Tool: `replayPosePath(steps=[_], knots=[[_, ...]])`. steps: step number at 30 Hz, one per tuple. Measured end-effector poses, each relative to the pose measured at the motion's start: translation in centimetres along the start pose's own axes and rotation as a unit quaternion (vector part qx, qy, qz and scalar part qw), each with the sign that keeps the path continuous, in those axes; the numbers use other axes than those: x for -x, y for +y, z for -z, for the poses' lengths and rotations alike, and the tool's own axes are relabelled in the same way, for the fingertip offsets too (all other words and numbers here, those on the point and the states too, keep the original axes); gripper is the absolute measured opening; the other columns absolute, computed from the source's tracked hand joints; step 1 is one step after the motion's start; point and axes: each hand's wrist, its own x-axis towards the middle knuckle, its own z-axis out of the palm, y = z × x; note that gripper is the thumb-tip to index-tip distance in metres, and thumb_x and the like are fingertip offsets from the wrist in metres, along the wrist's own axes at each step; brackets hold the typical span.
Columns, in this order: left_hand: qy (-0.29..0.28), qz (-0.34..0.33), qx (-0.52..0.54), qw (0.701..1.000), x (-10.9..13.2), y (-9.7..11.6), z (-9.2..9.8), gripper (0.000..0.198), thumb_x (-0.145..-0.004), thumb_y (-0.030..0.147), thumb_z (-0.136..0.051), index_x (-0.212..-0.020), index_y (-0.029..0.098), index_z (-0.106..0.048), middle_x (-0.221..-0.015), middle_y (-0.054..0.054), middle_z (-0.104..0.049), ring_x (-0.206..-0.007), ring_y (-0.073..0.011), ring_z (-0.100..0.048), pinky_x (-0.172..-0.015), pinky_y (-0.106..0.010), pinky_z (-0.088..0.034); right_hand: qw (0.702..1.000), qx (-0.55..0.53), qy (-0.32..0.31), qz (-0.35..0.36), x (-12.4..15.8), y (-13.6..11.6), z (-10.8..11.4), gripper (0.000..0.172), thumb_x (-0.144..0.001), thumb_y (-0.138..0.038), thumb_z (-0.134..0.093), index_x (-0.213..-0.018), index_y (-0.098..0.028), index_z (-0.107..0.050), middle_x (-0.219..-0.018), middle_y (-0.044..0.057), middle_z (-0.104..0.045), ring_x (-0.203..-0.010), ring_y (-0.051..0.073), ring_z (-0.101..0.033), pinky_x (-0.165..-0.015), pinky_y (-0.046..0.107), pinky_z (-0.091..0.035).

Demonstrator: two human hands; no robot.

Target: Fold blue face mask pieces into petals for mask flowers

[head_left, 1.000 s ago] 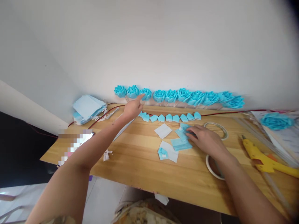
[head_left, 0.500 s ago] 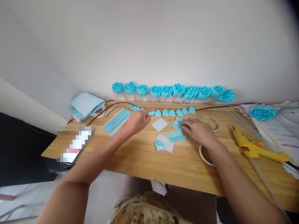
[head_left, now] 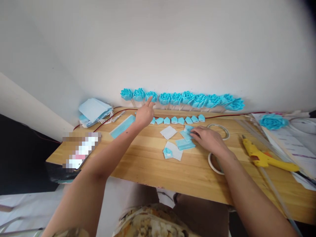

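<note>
My left hand (head_left: pixel 145 114) is raised over the back of the table, index finger stretched out towards a blue fabric flower (head_left: pixel 151 96); whether the fingertip touches it I cannot tell. It holds nothing. Beneath it, part of a row of small folded blue pieces (head_left: pixel 174 119) is hidden. My right hand (head_left: pixel 209 140) is low over the table, its bent fingers gripping the edge of a folded blue mask piece (head_left: pixel 188 128). By those fingers lie a pleated blue rectangle (head_left: pixel 185 144), a white square (head_left: pixel 168 132) and a white piece (head_left: pixel 177 154) with a folded blue piece (head_left: pixel 168 152) on it.
Several blue flowers on sticks (head_left: pixel 187 97) lean along the wall. At left are a stack of masks (head_left: pixel 95 109), a flat mask (head_left: pixel 122 126) and a blurred phone (head_left: pixel 82 151). Tape rolls (head_left: pixel 228 133), a yellow glue gun (head_left: pixel 265 159) and another flower (head_left: pixel 273 121) lie right.
My left hand has moved up from the row of folded pieces to a flower, its index finger now extended. My right hand stays at the folded piece. The view has shifted slightly.
</note>
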Motion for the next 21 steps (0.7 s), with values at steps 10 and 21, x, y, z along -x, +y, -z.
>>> replayPosePath(steps=[10, 21], knots=[[0.085, 0.092, 0.05, 0.991, -0.7, -3.0, 0.8, 0.05, -0.092, 0.015, -0.044, -0.142, 0.013, -0.054, -0.17, -0.018, -0.032, -0.142, -0.0335, -0.054, -0.115, -0.048, -0.045, 1.0, -0.011, 0.012, 0.007, 0.0, 0.5, -0.6, 0.024, -0.102, -0.033, -0.054, -0.107, -0.022, -0.075, -0.115, 0.007, -0.077, -0.107, 0.029, -0.072, -0.073, 0.036, -0.049], [0.171, 0.131, 0.125, 0.969, -1.2, -8.3, 1.8, 0.056, -0.083, 0.013, -0.051, -0.139, 0.013, -0.052, -0.15, -0.022, -0.057, -0.137, -0.0365, -0.057, -0.12, -0.056, -0.04, 1.0, -0.017, -0.004, -0.006, -0.1, 0.3, -0.4, 0.025, -0.101, -0.033, -0.055, -0.11, -0.022, -0.075, -0.119, 0.009, -0.077, -0.111, 0.032, -0.071, -0.077, 0.038, -0.052]])
